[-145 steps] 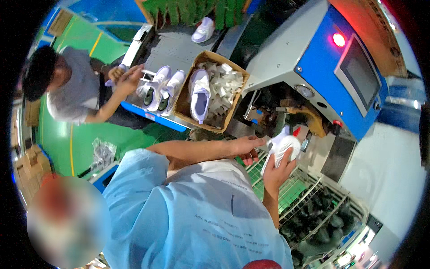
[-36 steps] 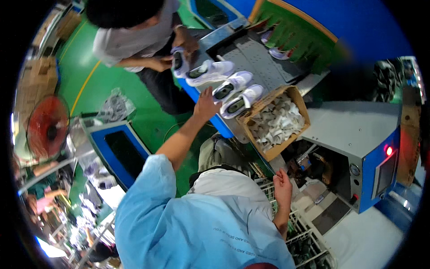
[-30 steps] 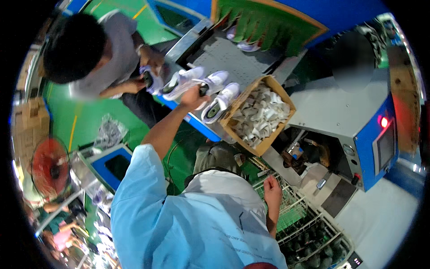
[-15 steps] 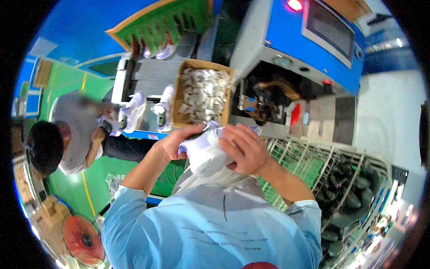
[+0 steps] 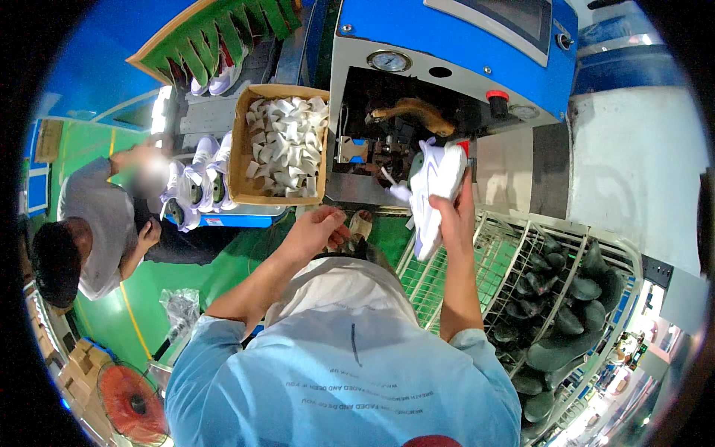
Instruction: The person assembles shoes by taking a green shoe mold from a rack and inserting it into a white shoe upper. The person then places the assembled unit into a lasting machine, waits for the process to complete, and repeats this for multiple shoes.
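A white and lavender sneaker (image 5: 430, 195) is gripped in my right hand (image 5: 459, 216), which wraps its sole side. The shoe stands on end, tilted, in front of the machine's opening, with its pale laces hanging on the left. My left hand (image 5: 323, 226) is apart from the shoe, just below the carton's near right corner. Its fingers are curled in, and nothing shows in them. Inside the blue and grey machine (image 5: 439, 52), a curved brown pad (image 5: 417, 113) sits above metal fittings.
A carton (image 5: 237, 149) of white curled pieces stands left of the machine, with several sneakers (image 5: 195, 179) beside it. A wire rack (image 5: 477, 261) with dark shoe lasts (image 5: 573, 298) is at right. A seated co-worker (image 5: 97, 223) and a red fan (image 5: 134, 402) are at left.
Both hands were together on the sneaker before my body. My right hand has carried it right and forward toward the machine; my left hand has let go. The view has shifted right.
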Demonstrator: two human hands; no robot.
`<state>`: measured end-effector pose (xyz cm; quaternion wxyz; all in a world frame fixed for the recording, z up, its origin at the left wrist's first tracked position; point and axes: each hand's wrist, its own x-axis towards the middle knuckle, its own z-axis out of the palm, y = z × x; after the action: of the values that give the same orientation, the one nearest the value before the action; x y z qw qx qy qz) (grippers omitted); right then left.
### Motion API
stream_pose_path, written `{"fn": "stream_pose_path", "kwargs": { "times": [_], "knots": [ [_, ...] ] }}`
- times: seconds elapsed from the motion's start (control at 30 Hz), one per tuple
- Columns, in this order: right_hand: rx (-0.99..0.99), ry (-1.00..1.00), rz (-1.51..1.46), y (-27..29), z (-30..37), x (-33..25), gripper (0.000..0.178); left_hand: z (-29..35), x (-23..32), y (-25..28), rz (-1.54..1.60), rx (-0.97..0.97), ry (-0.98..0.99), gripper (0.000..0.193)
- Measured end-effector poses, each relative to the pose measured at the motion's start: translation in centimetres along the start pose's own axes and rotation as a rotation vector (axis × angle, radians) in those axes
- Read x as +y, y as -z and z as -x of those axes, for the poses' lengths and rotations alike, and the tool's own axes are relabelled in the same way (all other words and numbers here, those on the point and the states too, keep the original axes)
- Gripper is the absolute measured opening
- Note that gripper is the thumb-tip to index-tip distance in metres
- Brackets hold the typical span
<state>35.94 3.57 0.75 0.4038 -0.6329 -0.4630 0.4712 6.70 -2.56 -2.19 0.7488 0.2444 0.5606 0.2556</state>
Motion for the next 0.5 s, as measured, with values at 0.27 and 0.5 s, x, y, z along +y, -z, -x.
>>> {"fn": "stream_pose_path", "kwargs": {
  "times": [0.27,0.5],
  "knots": [
    [-0.079,-0.078,0.961,-6.4,-6.0,-5.3,0.107,-2.1,-3.2,0.4,0.176,0.022,0.080,0.030],
    [0.058,0.053,1.066,-8.8,-7.4,-2.5,0.109,-1.0,-0.7,3.8,0.085,0.104,0.014,0.030]
  ]
}}
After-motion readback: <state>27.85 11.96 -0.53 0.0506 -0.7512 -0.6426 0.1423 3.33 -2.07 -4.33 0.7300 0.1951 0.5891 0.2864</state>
